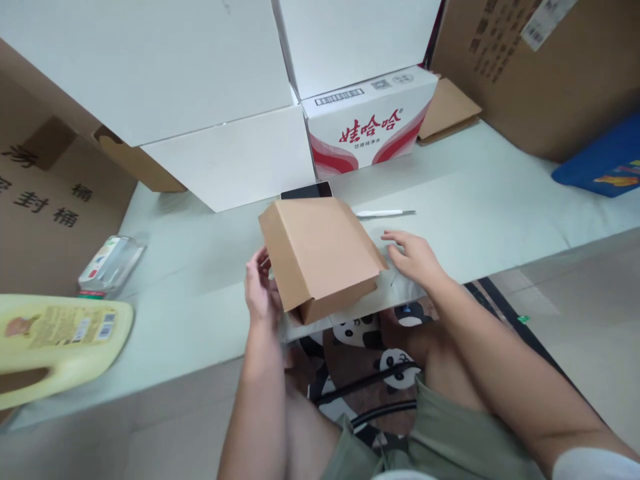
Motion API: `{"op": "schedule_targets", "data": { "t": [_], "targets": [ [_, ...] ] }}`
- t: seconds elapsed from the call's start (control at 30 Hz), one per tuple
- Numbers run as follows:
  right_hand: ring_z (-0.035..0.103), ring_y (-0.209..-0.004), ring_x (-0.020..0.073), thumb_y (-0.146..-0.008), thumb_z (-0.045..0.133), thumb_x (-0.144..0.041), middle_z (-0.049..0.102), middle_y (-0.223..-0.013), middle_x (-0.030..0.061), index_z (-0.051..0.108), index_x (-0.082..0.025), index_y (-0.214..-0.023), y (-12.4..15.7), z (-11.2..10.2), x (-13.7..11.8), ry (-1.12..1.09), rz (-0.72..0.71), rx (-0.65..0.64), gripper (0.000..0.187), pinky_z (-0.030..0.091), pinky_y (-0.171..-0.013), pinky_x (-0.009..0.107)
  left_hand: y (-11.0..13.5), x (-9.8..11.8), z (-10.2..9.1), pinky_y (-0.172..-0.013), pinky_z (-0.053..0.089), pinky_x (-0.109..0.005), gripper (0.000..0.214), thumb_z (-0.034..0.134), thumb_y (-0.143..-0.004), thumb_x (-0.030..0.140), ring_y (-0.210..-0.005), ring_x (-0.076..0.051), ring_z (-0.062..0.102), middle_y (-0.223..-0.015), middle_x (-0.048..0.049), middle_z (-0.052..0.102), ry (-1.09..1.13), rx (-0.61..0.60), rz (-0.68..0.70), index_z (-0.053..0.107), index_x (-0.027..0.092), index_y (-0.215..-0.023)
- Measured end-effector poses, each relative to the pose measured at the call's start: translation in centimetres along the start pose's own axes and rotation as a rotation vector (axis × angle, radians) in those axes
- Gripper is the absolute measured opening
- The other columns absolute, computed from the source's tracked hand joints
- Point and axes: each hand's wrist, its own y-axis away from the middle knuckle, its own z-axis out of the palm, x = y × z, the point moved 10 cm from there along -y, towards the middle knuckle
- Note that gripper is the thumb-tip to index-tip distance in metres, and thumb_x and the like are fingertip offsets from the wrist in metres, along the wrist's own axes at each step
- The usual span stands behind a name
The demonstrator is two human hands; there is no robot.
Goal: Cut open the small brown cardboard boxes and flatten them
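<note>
A brown cardboard box (327,247) sits tilted near the table's front edge, its lid panel facing up and its near flaps loosely folded. My left hand (261,290) is at the box's left side, fingers curled against it and partly hidden behind it. To the right of the box, my right hand (413,257) is held apart from it, fingers extended and holding nothing. Just beyond the box lies a white pen-like tool (385,213) with a thin grey tip. A dark-screened flat device (307,191) is partly covered by the box.
White cartons (240,163) and a red-and-white carton (370,130) line the back of the table (195,293). At left are a yellow jug (75,337) and a clear plastic package (113,267). A blue container (603,160) stands at right, before a large brown carton (540,87).
</note>
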Motion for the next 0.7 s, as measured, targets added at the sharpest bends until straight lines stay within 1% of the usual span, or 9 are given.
{"op": "schedule_targets", "data": {
  "t": [0.03, 0.1, 0.17, 0.27, 0.37, 0.43, 0.5, 0.6, 0.7],
  "targets": [
    [0.067, -0.123, 0.0316, -0.081, 0.052, -0.022, 0.073, -0.129, 0.0097, 0.078, -0.02, -0.106, 0.2, 0.4, -0.6, -0.052, -0.031, -0.053, 0.037, 0.049, -0.113, 0.049, 0.1, -0.5, 0.5, -0.09, 0.054, -0.039, 0.063, 0.057, -0.082, 0.076, -0.11, -0.027, 0.066, -0.121, -0.0118, 0.067, 0.078, -0.058, -0.07, 0.069, 0.024, -0.116],
    [0.065, -0.127, 0.0301, -0.079, 0.054, -0.023, 0.073, -0.13, 0.0064, 0.078, -0.023, -0.107, 0.7, 1.4, -1.7, -0.21, -0.087, -0.178, 0.037, 0.046, -0.117, 0.048, 0.4, -1.1, 1.3, -0.082, 0.057, -0.038, 0.063, 0.072, -0.071, 0.071, -0.101, -0.028, 0.07, -0.115, -0.0116, 0.072, 0.12, -0.157, -0.173, 0.069, 0.023, -0.112],
    [0.06, -0.134, 0.0291, -0.082, 0.056, -0.028, 0.068, -0.138, 0.0036, 0.071, -0.027, -0.124, 1.3, 1.9, -2.6, -0.439, -0.118, -0.281, 0.045, 0.042, -0.119, 0.048, 0.4, -1.3, 1.6, -0.08, 0.058, -0.036, 0.066, 0.085, -0.062, 0.061, -0.098, -0.028, 0.072, -0.113, -0.011, 0.074, 0.082, -0.215, -0.218, 0.068, 0.023, -0.113],
    [0.044, -0.148, 0.03, -0.083, 0.065, -0.051, 0.05, -0.157, 0.0045, 0.044, -0.03, -0.151, 1.9, 1.7, -3.9, -0.715, -0.148, -0.345, 0.074, 0.039, -0.121, 0.048, 0.0, -1.3, 1.3, -0.082, 0.058, -0.034, 0.066, 0.09, -0.059, 0.052, -0.099, -0.026, 0.072, -0.113, -0.0099, 0.075, 0.021, -0.206, -0.217, 0.066, 0.021, -0.112],
    [0.035, -0.152, 0.0336, -0.072, 0.079, -0.061, 0.04, -0.163, 0.0097, 0.026, -0.029, -0.159, 2.4, 1.9, -4.9, -0.704, -0.168, -0.357, 0.107, 0.036, -0.122, 0.051, -0.1, -1.6, 1.1, -0.079, 0.058, -0.034, 0.059, 0.089, -0.062, 0.048, -0.094, -0.025, 0.073, -0.107, -0.0093, 0.076, -0.012, -0.179, -0.243, 0.066, 0.02, -0.108],
    [0.039, -0.149, 0.0354, -0.067, 0.084, -0.06, 0.045, -0.157, 0.0131, 0.025, -0.028, -0.158, 2.3, 2.1, -4.9, -0.66, -0.158, -0.316, 0.113, 0.036, -0.121, 0.053, 0.0, -1.7, 1.2, -0.075, 0.059, -0.033, 0.056, 0.086, -0.065, 0.049, -0.091, -0.024, 0.073, -0.106, -0.0087, 0.076, 0.034, -0.181, -0.274, 0.065, 0.02, -0.109],
    [0.048, -0.14, 0.0358, -0.066, 0.084, -0.06, 0.053, -0.147, 0.0141, 0.031, -0.027, -0.153, 1.9, 2.0, -4.4, -0.64, -0.118, -0.222, 0.108, 0.04, -0.117, 0.053, 0.3, -1.2, 1.6, -0.075, 0.059, -0.032, 0.056, 0.082, -0.067, 0.05, -0.096, -0.025, 0.072, -0.112, -0.0089, 0.074, 0.131, -0.211, -0.271, 0.066, 0.022, -0.112],
    [0.064, -0.114, 0.0328, -0.065, 0.083, -0.058, 0.065, -0.123, 0.0122, 0.043, -0.025, -0.139, 1.4, 1.6, -2.5, -0.596, 0.017, -0.059, 0.091, 0.053, -0.098, 0.05, 0.9, -0.6, 2.0, -0.074, 0.059, -0.032, 0.063, 0.079, -0.066, 0.052, -0.101, -0.026, 0.071, -0.125, -0.0098, 0.07, 0.244, -0.259, -0.271, 0.064, 0.025, -0.121],
    [0.066, -0.09, 0.0263, -0.066, 0.082, -0.053, 0.068, -0.1, 0.0062, 0.054, -0.023, -0.118, 1.4, 1.3, -1.7, -0.564, 0.109, -0.009, 0.066, 0.055, -0.081, 0.043, 1.6, -1.0, 2.2, -0.067, 0.058, -0.03, 0.08, 0.086, -0.06, 0.044, -0.095, -0.025, 0.072, -0.131, -0.0095, 0.067, 0.214, -0.258, -0.324, 0.056, 0.031, -0.132]
  ]
}}
